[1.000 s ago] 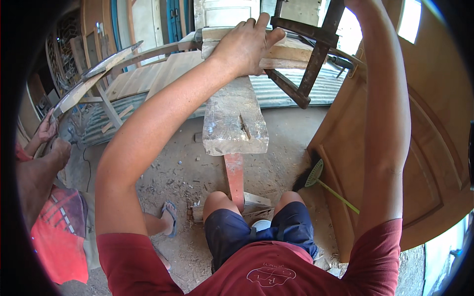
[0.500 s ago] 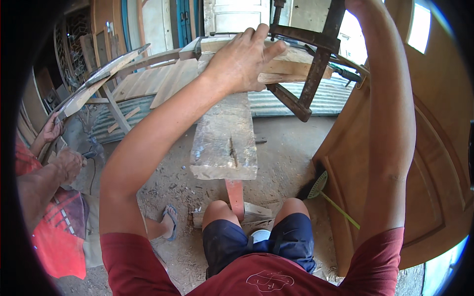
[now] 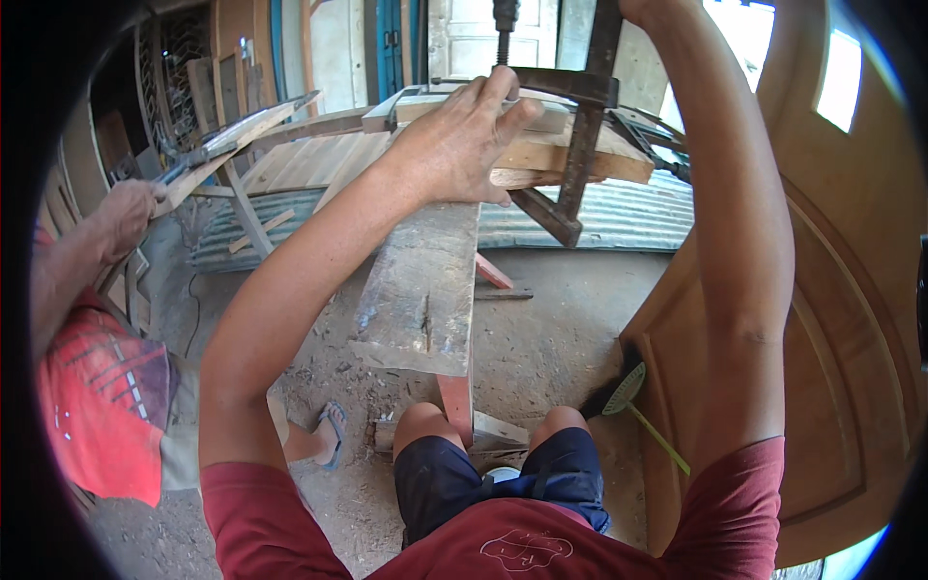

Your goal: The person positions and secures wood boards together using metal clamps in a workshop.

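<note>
My left hand (image 3: 454,145) lies over short pale wooden boards (image 3: 580,159) stacked across the far end of a worn, heavy plank (image 3: 420,290). Its thumb hangs at their near side and its fingers reach over the top. A rusty iron bar clamp (image 3: 583,155) stands tilted just right of that hand, its lower jaw below the boards and its threaded screw (image 3: 505,24) above my fingers. My right hand (image 3: 646,10) is raised to the bar's upper end, closed around it as far as I can see; the top edge cuts off its fingers.
On the left, a co-worker in red works with one hand (image 3: 130,217) at a long board (image 3: 232,135). A brown panelled door (image 3: 822,367) leans at right, beside a broom (image 3: 623,387). Corrugated sheeting (image 3: 619,217) lies beyond the plank.
My view has shifted, so hands, clamp and plank sit slightly lower and further left. The co-worker's lower hand has moved forward to the long board. My hands keep about the same places.
</note>
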A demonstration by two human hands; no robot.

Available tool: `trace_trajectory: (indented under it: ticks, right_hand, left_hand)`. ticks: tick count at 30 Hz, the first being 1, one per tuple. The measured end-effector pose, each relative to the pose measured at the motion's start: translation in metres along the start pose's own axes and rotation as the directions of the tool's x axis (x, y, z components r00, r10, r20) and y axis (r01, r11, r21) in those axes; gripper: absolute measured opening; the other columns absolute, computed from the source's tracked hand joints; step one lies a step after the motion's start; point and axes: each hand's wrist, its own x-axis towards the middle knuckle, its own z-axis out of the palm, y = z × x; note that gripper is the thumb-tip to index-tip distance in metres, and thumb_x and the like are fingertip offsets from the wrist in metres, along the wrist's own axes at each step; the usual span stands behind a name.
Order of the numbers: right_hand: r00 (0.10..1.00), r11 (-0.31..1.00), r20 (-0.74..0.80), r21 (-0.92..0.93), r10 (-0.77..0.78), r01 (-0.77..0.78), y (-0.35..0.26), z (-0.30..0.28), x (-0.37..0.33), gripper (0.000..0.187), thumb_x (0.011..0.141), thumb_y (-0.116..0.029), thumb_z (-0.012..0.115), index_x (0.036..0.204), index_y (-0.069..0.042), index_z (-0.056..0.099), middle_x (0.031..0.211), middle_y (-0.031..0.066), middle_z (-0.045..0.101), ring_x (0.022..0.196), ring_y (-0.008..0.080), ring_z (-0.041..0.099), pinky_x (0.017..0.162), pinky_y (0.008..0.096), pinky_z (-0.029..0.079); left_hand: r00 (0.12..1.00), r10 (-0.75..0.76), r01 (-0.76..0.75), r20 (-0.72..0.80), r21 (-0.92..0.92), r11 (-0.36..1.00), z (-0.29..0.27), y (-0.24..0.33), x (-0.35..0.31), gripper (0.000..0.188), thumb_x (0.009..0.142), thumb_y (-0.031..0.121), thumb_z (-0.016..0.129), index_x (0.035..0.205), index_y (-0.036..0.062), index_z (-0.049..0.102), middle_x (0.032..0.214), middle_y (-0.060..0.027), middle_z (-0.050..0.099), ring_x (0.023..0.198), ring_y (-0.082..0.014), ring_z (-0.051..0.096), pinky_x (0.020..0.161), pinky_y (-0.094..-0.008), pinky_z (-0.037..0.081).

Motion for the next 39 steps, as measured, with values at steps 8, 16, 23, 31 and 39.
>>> trace_trajectory:
  ticks: [8, 16, 23, 31, 39]
  right_hand:
    - [0.996, 0.995, 0.09, 0.099, -0.021, 0.012, -0.009, -0.016, 0.003, 0.031, 0.109, -0.037, 0.052, 0.086, -0.016, 0.05, 0.062, -0.0079, 0.033, 0.049, 0.0069, 0.03, 0.045, 0.0258, 0.026]
    - [0.999, 1.0, 0.027, 0.012, -0.016, 0.016, -0.018, 0.005, -0.004, 0.029, 0.109, -0.035, 0.054, 0.087, -0.015, 0.05, 0.061, -0.0075, 0.033, 0.048, 0.0069, 0.031, 0.044, 0.0251, 0.027]
    - [1.0, 1.0, 0.02, -0.017, -0.018, 0.019, -0.016, 0.004, 0.005, 0.034, 0.109, -0.039, 0.052, 0.085, -0.015, 0.051, 0.061, -0.0064, 0.034, 0.048, 0.0084, 0.031, 0.043, 0.0268, 0.028]
    - [1.0, 0.999, -0.008, -0.036, 0.003, -0.004, -0.011, 0.007, 0.007, 0.036, 0.109, -0.041, 0.052, 0.084, -0.015, 0.05, 0.06, -0.0059, 0.034, 0.048, 0.0092, 0.031, 0.044, 0.0279, 0.029]
    - [1.0, 0.998, -0.017, -0.06, -0.003, 0.002, -0.008, 0.025, 0.009, 0.037, 0.109, -0.041, 0.052, 0.083, -0.015, 0.052, 0.06, -0.0048, 0.037, 0.048, 0.0107, 0.033, 0.044, 0.0288, 0.032]
  left_hand:
    - [0.926, -0.366, 0.37, 0.096, -0.032, 0.928, -0.026, -0.022, -0.046, 0.112, 0.063, 0.054, 0.091, 0.155, 0.0229, 0.035, 0.141, -0.0144, 0.052, 0.136, -0.0359, 0.051, 0.118, -0.0504, 0.045]
    - [0.938, -0.34, 0.345, 0.073, -0.078, 0.935, -0.021, -0.035, -0.053, 0.107, 0.06, 0.054, 0.093, 0.152, 0.0199, 0.049, 0.141, -0.0096, 0.055, 0.134, -0.032, 0.054, 0.117, -0.0476, 0.046]
    - [0.915, -0.335, 0.34, 0.226, 0.015, 0.94, -0.036, -0.034, -0.038, 0.111, 0.06, 0.063, 0.089, 0.15, 0.0132, 0.048, 0.14, -0.0163, 0.057, 0.133, -0.0341, 0.054, 0.115, -0.0474, 0.047]
    - [0.917, -0.272, 0.326, 0.291, -0.156, 0.932, -0.02, -0.055, -0.028, 0.108, 0.068, 0.079, 0.074, 0.146, 0.0084, 0.049, 0.139, -0.0258, 0.057, 0.133, -0.0405, 0.055, 0.114, -0.0524, 0.045]
    - [0.917, -0.322, 0.393, 0.238, -0.389, 0.833, -0.012, -0.068, -0.031, 0.08, 0.087, 0.076, 0.059, 0.14, 0.0173, 0.057, 0.14, -0.0189, 0.06, 0.136, -0.0374, 0.054, 0.115, -0.052, 0.044]
